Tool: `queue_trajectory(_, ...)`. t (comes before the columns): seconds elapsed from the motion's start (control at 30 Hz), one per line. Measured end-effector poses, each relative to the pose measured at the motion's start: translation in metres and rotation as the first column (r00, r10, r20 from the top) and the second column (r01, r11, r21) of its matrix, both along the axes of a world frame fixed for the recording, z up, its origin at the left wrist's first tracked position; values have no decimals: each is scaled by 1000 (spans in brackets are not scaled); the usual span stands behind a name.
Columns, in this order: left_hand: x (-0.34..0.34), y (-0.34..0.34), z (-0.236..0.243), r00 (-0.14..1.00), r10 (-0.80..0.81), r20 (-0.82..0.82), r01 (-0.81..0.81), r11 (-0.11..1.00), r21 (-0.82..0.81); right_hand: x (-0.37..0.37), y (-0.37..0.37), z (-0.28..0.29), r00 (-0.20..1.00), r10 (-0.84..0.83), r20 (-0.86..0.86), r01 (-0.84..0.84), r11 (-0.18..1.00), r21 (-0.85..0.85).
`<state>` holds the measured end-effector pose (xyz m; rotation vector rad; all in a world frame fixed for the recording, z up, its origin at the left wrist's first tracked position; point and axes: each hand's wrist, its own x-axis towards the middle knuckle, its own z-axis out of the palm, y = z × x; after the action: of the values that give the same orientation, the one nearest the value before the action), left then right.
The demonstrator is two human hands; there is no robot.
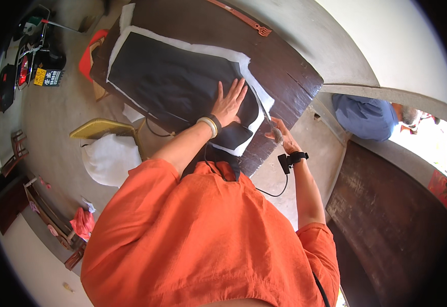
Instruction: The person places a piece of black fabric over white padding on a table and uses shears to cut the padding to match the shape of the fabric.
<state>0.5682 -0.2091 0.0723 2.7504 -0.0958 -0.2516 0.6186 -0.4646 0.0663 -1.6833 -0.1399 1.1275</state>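
My left hand [229, 102] lies flat on the 1 piece of black cloth [172, 82], fingers spread and pressing it down onto the dark wooden tabletop [285, 77]. The black cloth rests on 1 layer of white cloth [257, 87] that shows as a border along its far and right edges. My right hand [280, 132] sits just off the tabletop's near edge beside that white border, fingers closed around what looks like a pair of scissors [268, 118]; the tool is too small to tell surely. I wear 1 black band on each wrist, with a pale bangle on the left. On the floor to the left, 1 small rectangular sign [48, 78], half yellow and half dark, leans near a motorbike [26, 56]. Nearer lie 1 white sack [110, 159] and 1 yellow woven tray [100, 128]. 1 person in blue [367, 116] is by the doorway at right.
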Motion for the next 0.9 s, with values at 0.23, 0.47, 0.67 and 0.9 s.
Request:
queue_trajectory(0.23, 1, 3, -4, 1000, 4, -23, -5, 1000, -19, 9, -5, -7, 988, 108, 113, -96, 989, -112)
queue_trajectory(0.47, 7, 12, 3, 991, 68, 112, -60, 996, -72, 15, -4, 13, 995, 101, -17, -102, 994, -29)
queue_trajectory(0.67, 17, 33, -1, 990, 116, 82, -118, 993, 23, 23, 2, 14, 990, 101, -96, -102, 995, -3)
queue_trajectory(0.9, 20, 36, -8, 991, 120, 54, -120, 993, 1, 32, 24, 6, 989, 146, -32, -147, 989, -28)
